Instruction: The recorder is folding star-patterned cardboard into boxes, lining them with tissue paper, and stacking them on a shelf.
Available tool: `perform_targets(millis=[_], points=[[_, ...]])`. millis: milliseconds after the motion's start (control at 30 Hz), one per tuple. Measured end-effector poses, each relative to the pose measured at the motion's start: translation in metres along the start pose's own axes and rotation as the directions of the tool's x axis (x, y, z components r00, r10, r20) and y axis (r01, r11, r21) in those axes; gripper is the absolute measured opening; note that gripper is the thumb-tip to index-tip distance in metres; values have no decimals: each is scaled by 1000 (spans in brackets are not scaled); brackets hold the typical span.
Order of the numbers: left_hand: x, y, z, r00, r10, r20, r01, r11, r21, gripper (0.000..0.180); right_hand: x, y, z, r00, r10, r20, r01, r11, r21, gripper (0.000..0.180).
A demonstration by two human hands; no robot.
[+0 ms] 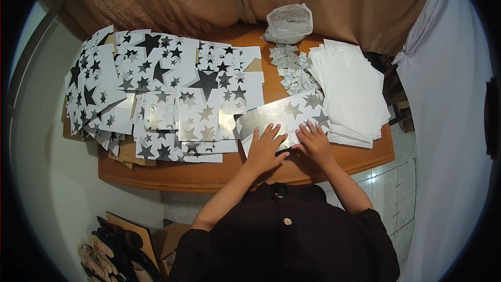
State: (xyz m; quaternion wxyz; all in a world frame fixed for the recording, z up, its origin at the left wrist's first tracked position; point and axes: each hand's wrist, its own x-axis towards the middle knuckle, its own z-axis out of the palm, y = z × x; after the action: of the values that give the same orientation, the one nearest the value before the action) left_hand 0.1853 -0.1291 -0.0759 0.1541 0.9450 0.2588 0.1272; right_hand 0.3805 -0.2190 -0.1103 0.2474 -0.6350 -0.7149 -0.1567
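Note:
A flat white piece printed with grey stars (276, 112), with a shiny silvery panel at its left, lies near the table's front edge. My left hand (267, 150) rests on its lower part, fingers spread over the shiny surface. Beside it, my right hand (314, 143) lies on the starred part with its fingers stretched out. The thumbs point toward each other, a small gap apart. Neither hand grips anything. I cannot tell whether the piece is a folded box or a bag.
Overlapping star-printed pieces (156, 68) cover the wooden table's (209, 174) left side. A stack of white sheets (352, 89) lies at right. Small grey-white packets (292, 68) are heaped behind my piece, with a clear plastic bag (289, 23) beyond. Brown curtains (334, 0) hang behind.

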Motion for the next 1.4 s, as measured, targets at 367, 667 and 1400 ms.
perform_targets(millis=[367, 667, 1400], points=[[-4, -7, 0, 982, 142, -127, -112, 969, 220, 49, 10, 31, -45, 944, 328, -34, -281, 853, 439, 38], [-33, 34, -135, 991, -25, -130, -21, 940, -340, 40, 47, 101, -74, 757, 367, 541, -438, -328, 837, 58], [-200, 206, -115, -4, -532, -847, 290, 810, -510, 50, 103, -141, -94, 922, -211, 326, -386, -581, 717, 58]])
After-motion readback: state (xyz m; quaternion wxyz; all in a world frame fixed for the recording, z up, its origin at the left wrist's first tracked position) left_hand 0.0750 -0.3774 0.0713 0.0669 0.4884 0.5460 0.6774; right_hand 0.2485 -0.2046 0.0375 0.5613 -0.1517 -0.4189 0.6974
